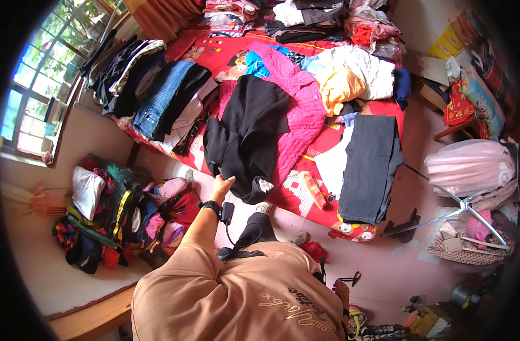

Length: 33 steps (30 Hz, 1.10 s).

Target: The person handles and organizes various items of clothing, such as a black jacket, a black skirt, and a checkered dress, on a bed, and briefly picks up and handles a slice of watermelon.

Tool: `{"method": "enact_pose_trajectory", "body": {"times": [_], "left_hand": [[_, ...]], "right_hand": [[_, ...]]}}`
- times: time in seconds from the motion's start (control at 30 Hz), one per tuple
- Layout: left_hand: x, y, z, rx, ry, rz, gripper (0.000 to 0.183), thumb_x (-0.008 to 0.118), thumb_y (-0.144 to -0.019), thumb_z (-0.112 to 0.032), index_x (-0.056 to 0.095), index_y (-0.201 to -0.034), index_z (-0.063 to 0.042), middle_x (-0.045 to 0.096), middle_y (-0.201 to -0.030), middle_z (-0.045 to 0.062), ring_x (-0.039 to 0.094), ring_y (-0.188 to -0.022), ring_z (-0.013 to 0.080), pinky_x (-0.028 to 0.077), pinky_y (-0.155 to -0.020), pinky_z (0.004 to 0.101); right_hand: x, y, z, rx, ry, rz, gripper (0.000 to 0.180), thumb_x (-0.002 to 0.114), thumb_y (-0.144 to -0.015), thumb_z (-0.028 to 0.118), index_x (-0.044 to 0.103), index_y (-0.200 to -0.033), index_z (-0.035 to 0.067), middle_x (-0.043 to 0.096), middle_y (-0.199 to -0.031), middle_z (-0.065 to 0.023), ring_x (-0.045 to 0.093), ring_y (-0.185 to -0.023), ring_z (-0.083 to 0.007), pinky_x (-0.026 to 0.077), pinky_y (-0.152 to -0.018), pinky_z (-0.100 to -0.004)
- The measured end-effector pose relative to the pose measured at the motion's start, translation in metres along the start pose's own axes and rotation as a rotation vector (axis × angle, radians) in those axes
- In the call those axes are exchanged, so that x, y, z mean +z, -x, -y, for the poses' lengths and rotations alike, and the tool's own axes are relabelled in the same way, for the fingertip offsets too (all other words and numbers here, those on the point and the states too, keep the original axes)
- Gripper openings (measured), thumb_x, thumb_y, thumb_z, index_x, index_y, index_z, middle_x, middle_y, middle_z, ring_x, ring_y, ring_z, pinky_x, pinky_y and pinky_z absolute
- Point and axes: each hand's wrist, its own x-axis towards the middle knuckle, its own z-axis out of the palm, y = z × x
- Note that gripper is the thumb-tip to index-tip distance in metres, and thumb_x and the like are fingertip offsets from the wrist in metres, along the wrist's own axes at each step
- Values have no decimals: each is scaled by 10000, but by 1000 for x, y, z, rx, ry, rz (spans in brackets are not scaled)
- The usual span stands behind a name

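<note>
My left hand (222, 186), with a black band and a small device on the wrist, grips the lower left edge of a black garment (255, 123). That garment lies crumpled over a pink quilted jacket (304, 102) on the bed, and its lower end hangs at the bed's edge. A small pale patch shows in its bunched lower end. My right hand (341, 289) hangs low by my right side, away from the clothes; its fingers are small and shaded. Dark folded trousers (368, 166) lie to the right, partly over a white garment (332, 166).
Folded jeans (166, 98) and dark clothes line the bed's left side. A white garment (358, 68) and a yellow one (341, 89) lie heaped behind. On the floor, a clothes pile (127, 204) stands left and a metal folding frame (464, 206) right. An orange-pink packet (313, 189) lies on the red bedspread (296, 200).
</note>
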Motion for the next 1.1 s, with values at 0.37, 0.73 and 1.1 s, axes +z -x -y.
{"method": "enact_pose_trajectory", "body": {"times": [0.37,0.73,1.1], "left_hand": [[37,-80,-68,-212,-124,-159,1140,780,-561,-498,184,-1308,122,337,-1313,290,339,-1250,338,304,-1027,360],[-39,-54,-102,-447,791,565,347,632,-692,-161,563,-979,21,608,-905,160,598,-796,275,490,-722,419],[-143,153,-116,316,557,1147,515,709,-663,-104,536,-1135,8,602,-1031,55,526,-952,145,422,-869,285]], "right_hand": [[64,-23,119,-213,187,-117,426,652,-791,211,521,-1094,-58,636,-891,-127,606,-820,-184,482,-750,-296],[109,-49,280,-516,207,123,629,680,-736,69,341,-1261,8,548,-1077,-158,537,-974,-190,449,-835,-316],[281,4,504,-1341,808,534,569,555,-797,70,289,-1290,-31,349,-1280,-171,333,-1187,-273,301,-987,-334]]}}
